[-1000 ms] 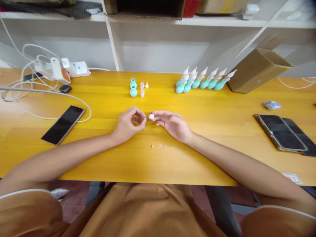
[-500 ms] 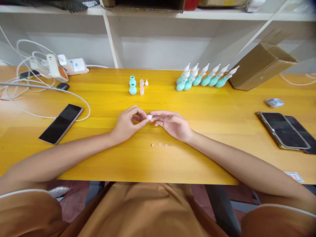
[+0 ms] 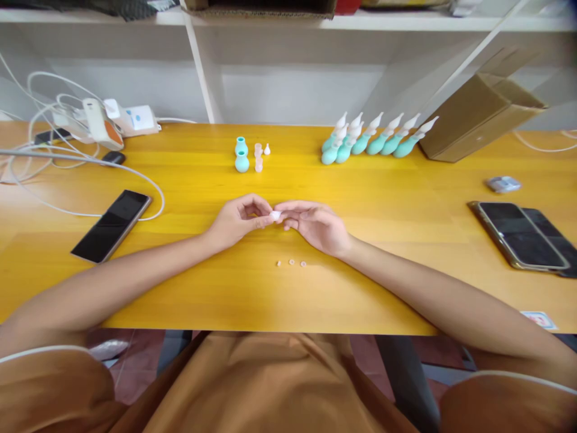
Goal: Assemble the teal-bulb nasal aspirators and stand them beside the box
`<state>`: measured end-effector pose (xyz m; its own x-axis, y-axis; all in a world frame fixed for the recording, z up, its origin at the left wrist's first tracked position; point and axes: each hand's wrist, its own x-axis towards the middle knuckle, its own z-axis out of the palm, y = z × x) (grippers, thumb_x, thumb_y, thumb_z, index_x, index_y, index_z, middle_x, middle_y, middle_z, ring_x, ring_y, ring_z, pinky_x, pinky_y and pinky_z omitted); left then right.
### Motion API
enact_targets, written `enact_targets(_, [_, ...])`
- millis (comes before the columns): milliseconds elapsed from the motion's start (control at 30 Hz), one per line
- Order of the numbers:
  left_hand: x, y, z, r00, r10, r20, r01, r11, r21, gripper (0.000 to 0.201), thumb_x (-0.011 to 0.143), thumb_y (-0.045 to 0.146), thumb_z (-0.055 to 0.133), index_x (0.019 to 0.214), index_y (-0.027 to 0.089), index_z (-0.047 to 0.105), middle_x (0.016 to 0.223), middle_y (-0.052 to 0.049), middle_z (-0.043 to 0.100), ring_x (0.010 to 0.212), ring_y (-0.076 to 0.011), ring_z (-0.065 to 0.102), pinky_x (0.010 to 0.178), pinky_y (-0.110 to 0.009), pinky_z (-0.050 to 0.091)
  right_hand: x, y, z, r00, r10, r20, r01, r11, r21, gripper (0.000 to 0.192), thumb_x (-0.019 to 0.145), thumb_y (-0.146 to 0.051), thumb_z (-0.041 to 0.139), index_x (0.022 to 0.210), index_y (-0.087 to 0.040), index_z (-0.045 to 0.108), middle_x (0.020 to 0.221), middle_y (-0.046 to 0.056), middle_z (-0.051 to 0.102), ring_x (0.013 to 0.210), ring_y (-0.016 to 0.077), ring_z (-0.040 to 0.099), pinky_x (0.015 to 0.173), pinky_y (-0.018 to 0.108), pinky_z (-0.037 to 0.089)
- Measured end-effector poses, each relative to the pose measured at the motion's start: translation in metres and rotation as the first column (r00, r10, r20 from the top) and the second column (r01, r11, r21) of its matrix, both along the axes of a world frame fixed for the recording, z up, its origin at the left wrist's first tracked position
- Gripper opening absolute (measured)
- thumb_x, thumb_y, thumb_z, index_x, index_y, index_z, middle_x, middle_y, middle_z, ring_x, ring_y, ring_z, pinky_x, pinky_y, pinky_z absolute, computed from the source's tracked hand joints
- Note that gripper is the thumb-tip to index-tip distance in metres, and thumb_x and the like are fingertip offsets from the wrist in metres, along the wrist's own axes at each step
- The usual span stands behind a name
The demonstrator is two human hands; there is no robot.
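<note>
Between my fingertips is a small white nozzle piece (image 3: 274, 215), partly covered by the fingers. My left hand (image 3: 238, 218) pinches it from the left with thumb and forefinger. From the right, the fingertips of my right hand (image 3: 318, 225) close on its other end. Below the hands lie three tiny pale rings (image 3: 291, 262) on the table. Farther back stand two turquoise bulbs (image 3: 242, 161) with open tops, two clear pinkish connectors (image 3: 258, 163) and a small white tip (image 3: 267, 149).
Several assembled turquoise bulb aspirators (image 3: 363, 144) with white tips stand at the back right, beside a cardboard box (image 3: 482, 117). A phone (image 3: 112, 225) and cables (image 3: 63, 114) lie at left. More phones (image 3: 518, 234) and a small packet (image 3: 503, 184) lie at right.
My left fingers have shifted slightly on the white piece, the thumb now lying straighter beneath it. The piece has moved a touch right. The right hand is nearly unchanged.
</note>
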<state>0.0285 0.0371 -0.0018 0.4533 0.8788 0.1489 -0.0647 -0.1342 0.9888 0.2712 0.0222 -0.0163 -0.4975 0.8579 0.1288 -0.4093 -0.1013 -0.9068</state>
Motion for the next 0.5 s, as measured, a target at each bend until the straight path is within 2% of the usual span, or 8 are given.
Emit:
enact_targets(167, [-0.0012,0.0037,0.0001,0.997,-0.074,-0.008,0.073,0.995,-0.068,0.045,0.078,0.048,0.101,0.094,0.017,0.072,0.092,-0.002,0.075,0.082,-0.0135,0.070,0.081,-0.030,0.059,-0.0008,-0.0019,0.0000,1.000,-0.007,0.000,0.007,0.999,0.040,0.033,0.086,-0.028,0.072,0.113,-0.020,0.090,0.110,0.010,0.083,0.106,0.0238,0.074,0.090,0.035,0.060])
enact_targets(500, [-0.0012,0.0033,0.0016,0.995,-0.095,-0.021,0.093,0.993,-0.075,0.044,0.078,0.048,0.101,0.092,0.018,0.072,0.092,-0.003,0.077,0.085,-0.0159,0.073,0.086,-0.034,0.061,-0.0011,-0.0035,0.0010,0.999,-0.017,0.034,0.015,0.997,0.073,0.033,0.085,-0.026,0.071,0.112,-0.020,0.089,0.110,0.010,0.083,0.103,0.0241,0.074,0.089,0.036,0.060])
